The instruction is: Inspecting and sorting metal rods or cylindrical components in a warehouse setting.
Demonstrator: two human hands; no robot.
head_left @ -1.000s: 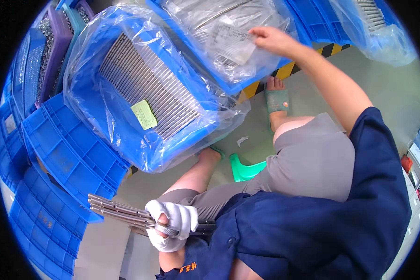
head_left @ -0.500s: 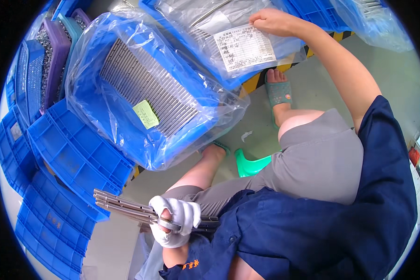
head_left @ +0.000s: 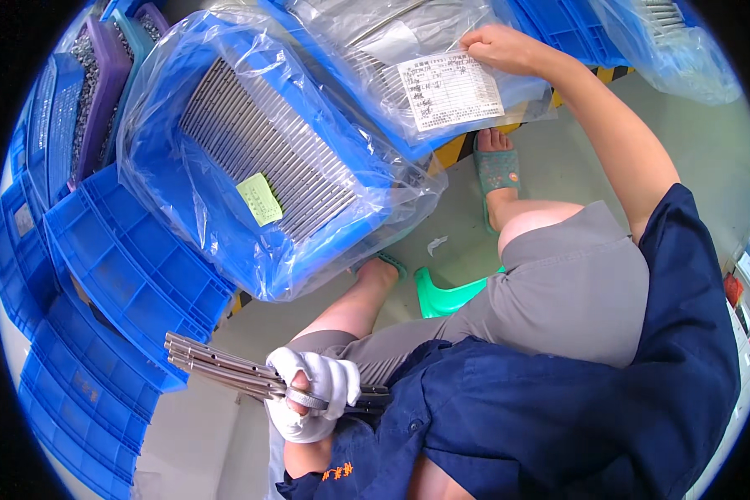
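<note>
My left hand [head_left: 312,392], in a white glove with a bare fingertip showing, is closed round a bundle of thin metal rods [head_left: 221,367]. The rods point left and carry small holes. At the upper right my bare right hand [head_left: 502,48] pinches the top edge of a printed paper slip [head_left: 450,92] with handwriting on it. Beneath the slip lies a clear plastic bag [head_left: 375,62] lining a blue crate [head_left: 404,143] with more metal rods inside.
Nearer, another plastic-lined blue crate [head_left: 304,258] holds rows of metal rods [head_left: 267,146] and a green note [head_left: 259,200]. Blue crates [head_left: 133,258] are stacked at left, beside a purple bin [head_left: 104,92] of small metal parts. A green stool [head_left: 446,298] stands under my legs.
My right hand and the paper slip have shifted slightly right, and the slip lies a little flatter. My left hand keeps its hold on the rods.
</note>
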